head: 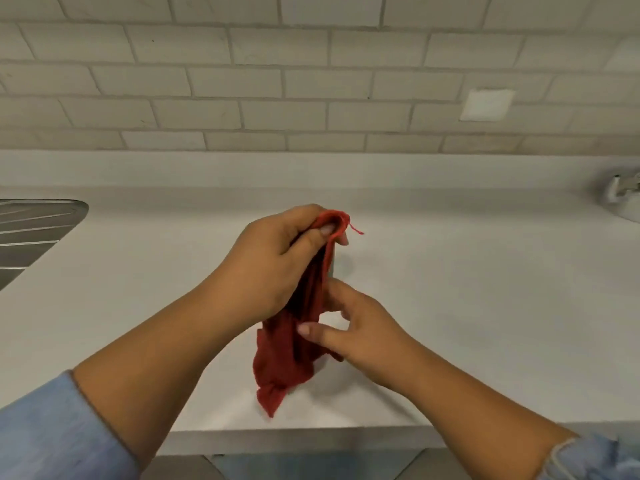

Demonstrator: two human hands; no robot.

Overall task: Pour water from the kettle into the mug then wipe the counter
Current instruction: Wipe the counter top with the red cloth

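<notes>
Red crumpled cloth (294, 344) in left hand (270, 261)

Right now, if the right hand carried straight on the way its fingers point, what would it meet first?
The right hand points left and slightly away, so it would meet the hanging red cloth first; its fingertips look already on it. The left hand lies just beyond, though depth is unclear.

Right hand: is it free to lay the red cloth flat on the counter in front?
Probably yes. The right hand pinches the lower part of the red cloth, the left hand grips its top, and the white counter directly below them looks bare.
</notes>
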